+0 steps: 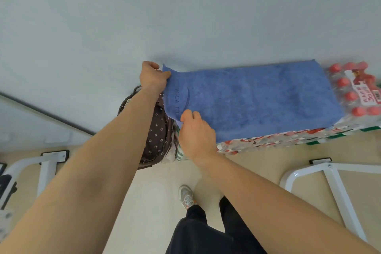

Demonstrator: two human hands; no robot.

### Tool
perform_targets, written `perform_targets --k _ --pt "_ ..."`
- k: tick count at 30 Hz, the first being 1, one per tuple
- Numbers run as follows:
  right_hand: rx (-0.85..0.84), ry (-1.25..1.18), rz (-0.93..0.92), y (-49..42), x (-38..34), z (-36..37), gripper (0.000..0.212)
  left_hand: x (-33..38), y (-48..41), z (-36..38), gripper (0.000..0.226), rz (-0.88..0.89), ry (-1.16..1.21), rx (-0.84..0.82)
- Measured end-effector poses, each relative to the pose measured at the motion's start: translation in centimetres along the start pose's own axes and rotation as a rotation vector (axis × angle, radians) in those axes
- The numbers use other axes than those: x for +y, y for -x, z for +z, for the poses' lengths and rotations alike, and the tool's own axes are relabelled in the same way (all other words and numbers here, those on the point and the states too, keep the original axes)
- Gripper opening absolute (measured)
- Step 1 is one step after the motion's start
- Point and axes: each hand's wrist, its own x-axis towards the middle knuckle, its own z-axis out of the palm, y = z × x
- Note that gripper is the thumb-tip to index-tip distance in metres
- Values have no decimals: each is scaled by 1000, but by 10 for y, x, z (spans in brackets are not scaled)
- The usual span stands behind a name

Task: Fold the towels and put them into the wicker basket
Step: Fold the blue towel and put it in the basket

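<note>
— Head camera: where is the blue towel (257,99)?
— Flat on the bottle packs (350,97), its end past their left edge, over the wicker basket (123,105).
— And the fingers (187,114)?
— The left hand (152,77) pinches the far corner, the right hand (195,130) the near one.

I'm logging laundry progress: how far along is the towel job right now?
Done: the dark wicker basket already holds a brown dotted cloth and some lighter fabric.
In hand: the blue terry towel lies flat on shrink-wrapped red-capped bottles. The left hand and right hand each pinch a corner of its left edge.
Left: fold this towel and put it into the basket.
</note>
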Motion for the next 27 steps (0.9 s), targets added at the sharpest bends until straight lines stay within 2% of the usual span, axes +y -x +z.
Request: perform_targets --k 2,4,7,9,15,21,27 --pt "-56 -123 57 1 10 -16 15 15 11 0 26 79 -10 12" --pt "-34 -199 58 1 29 -33 16 34 22 5 19 168 -50 -5" --pt "0 -311 61 -3 67 -61 16 65 32 18 23 257 -103 -73" --pt "31 -360 126 -5 95 -81 17 83 37 33 25 292 -118 -109" --pt "134 -364 366 1 177 -131 14 135 60 93 31 485 -346 -193" --pt "210 -446 424 9 257 -159 18 175 89 164 23 666 -404 -202" --pt "308 -436 482 10 337 -181 21 216 119 237 15 731 -367 -183"
